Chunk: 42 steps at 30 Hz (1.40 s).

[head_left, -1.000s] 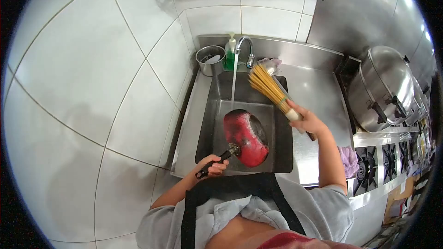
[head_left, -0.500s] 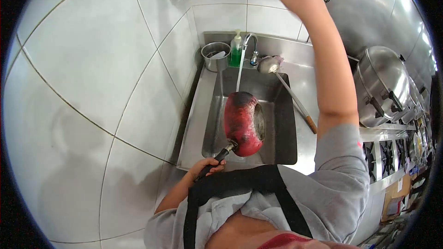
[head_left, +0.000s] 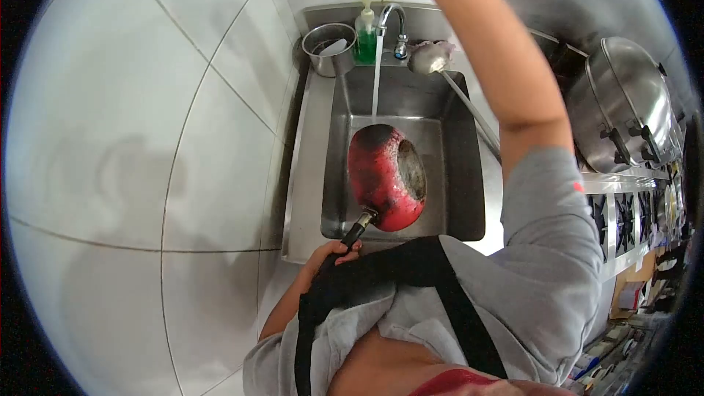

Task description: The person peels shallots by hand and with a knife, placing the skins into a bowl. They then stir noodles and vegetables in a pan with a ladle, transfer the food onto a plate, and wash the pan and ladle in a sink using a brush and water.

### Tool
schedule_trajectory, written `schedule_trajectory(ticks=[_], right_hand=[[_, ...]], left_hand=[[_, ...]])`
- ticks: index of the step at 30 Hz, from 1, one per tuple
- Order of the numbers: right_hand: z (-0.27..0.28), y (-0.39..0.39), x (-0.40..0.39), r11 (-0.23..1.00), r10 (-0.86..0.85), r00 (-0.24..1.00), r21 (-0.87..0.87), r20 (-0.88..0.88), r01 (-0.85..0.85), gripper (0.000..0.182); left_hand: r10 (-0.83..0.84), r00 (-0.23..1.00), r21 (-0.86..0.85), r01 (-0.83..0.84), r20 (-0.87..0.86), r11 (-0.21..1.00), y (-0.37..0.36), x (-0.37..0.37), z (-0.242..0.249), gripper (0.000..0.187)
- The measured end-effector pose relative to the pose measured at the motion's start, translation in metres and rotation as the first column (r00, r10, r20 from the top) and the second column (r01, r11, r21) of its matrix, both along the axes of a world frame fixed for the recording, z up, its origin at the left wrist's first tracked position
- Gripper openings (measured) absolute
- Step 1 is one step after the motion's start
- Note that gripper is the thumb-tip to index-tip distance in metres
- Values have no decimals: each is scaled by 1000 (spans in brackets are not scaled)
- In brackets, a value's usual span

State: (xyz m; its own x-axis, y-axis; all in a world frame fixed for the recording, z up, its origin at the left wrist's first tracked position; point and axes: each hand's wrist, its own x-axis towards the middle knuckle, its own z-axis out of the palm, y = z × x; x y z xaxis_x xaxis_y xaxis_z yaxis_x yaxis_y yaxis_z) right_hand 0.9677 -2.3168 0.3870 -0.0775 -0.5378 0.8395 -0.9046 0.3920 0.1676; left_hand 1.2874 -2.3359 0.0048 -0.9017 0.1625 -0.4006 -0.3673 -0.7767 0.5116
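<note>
My left hand is wrapped round the black handle of a red pan. The pan is tilted on its side over the sink, its blackened, worn underside partly turned to the right. Water runs from the curved faucet and falls just behind the pan's far edge. My right arm reaches up past the top edge of the view; the fingers of my right hand are out of frame, and only the wrist area shows at the top.
Behind the sink stand a metal pot and a green soap bottle. A long-handled ladle lies along the sink's right edge. Large steamer pots and stove burners are at the right. White tiles cover the left wall.
The view has tipped downward, so the wire rack has left the frame. My right hand has gone out of view at the top. My left hand still holds the pan.
</note>
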Motion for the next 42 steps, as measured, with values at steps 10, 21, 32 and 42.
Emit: schedule_trajectory(ticks=[10,21,32,42], right_hand=[[-330,-86,-211,932,-139,582,304,801,-196,43],[-334,-22,-188,829,553,-99,-535,827,161,52],[-326,328,-5,909,-249,581,-20,775,417,18],[-329,514,162,790,-582,633,170,510,590,19]], left_hand=[[16,999,-45,-14,45,999,-16,23,-117,26],[110,994,226,-102,-26,969,-22,22,-117,21],[-186,970,408,235,-157,882,6,-24,23,21],[-319,891,-236,250,-323,939,67,6,86,26]])
